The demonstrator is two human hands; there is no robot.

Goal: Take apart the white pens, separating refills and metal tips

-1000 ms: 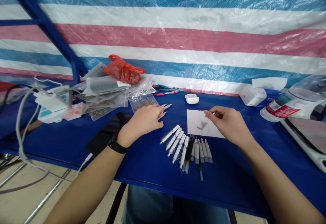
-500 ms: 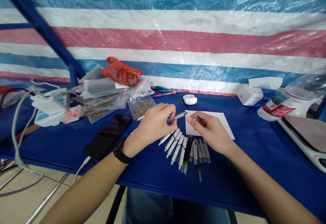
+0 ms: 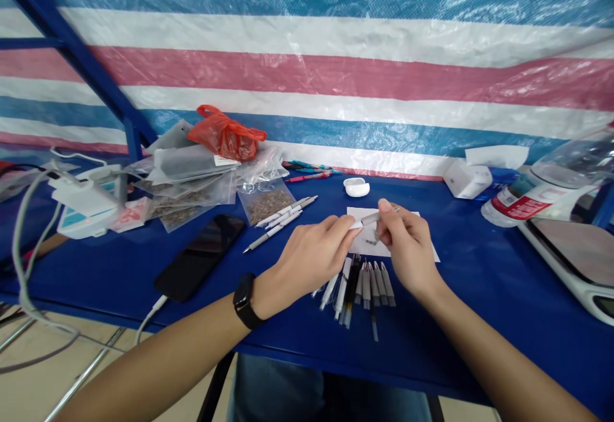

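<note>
One pen point(image 3: 370, 218), white and grey, held over the white paper point(image 3: 378, 250). White end pinched by curled left hand point(image 3: 316, 249); grey end pinched by curled right hand point(image 3: 405, 243). Grey barrels point(image 3: 375, 286) laid nearside of paper.

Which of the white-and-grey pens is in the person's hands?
The pen between the left hand, at its white part, and the right hand, at its grey part; the others, near the phone, lie on the blue table.
</note>
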